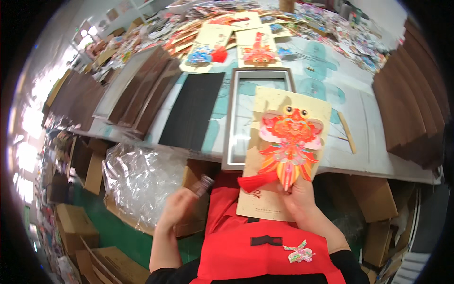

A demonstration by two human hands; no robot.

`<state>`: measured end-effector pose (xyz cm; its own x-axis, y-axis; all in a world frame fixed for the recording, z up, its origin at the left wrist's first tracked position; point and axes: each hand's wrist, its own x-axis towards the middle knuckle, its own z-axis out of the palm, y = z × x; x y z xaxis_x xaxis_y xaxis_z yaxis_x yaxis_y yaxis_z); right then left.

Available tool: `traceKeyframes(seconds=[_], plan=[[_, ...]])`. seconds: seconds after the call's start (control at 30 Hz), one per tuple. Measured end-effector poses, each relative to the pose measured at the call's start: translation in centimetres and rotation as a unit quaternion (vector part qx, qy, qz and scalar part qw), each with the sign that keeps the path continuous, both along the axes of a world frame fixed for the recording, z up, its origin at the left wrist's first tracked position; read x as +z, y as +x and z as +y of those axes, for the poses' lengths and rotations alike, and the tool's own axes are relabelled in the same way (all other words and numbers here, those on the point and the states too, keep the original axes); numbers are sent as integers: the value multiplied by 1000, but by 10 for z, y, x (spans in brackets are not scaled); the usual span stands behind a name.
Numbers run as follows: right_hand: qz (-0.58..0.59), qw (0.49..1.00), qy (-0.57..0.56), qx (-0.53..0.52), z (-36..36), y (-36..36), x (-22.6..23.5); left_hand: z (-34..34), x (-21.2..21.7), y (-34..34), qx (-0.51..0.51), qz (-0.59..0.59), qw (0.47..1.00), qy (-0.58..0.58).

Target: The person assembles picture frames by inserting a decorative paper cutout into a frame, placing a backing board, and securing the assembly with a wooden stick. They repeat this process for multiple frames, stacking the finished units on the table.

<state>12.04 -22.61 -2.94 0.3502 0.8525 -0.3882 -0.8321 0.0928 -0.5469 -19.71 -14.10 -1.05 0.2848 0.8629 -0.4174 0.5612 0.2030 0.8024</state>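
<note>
My right hand (299, 196) grips the lower part of a cream card (253, 201), held tilted up above my lap. On the card is a layered red, orange and pink goldfish ornament (291, 137) with bulging eyes and a red tassel (257, 181). My left hand (177, 207) is closed around a small, dark, shiny object (204, 185), too blurred to name, off to the left below the table edge. Behind the card lies a brown picture frame (231, 109) with a white inner border, partly hidden. A black board (194, 111) lies left of it.
Brown frames (142, 90) stand stacked on the left, and brown panels (409, 94) on the right. Cards with ornaments (208, 45) pile up at the back. A wooden stick (347, 132) lies on the table. Below are a carton with clear plastic (142, 180) and other boxes (75, 225).
</note>
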Motion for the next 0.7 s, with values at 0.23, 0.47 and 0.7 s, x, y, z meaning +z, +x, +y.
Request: traceKeyframes(seconds=[0.23,0.47,0.7], plan=[[-64,997,-34,28,-3,3,3,37,12,-21,142,109,913,367],[-53,991,-29,116,-2,8,16,40,16,135,-77,-171,940,286],[-108,975,-22,194,-3,8,23,40,23,179,-94,-352,918,156]])
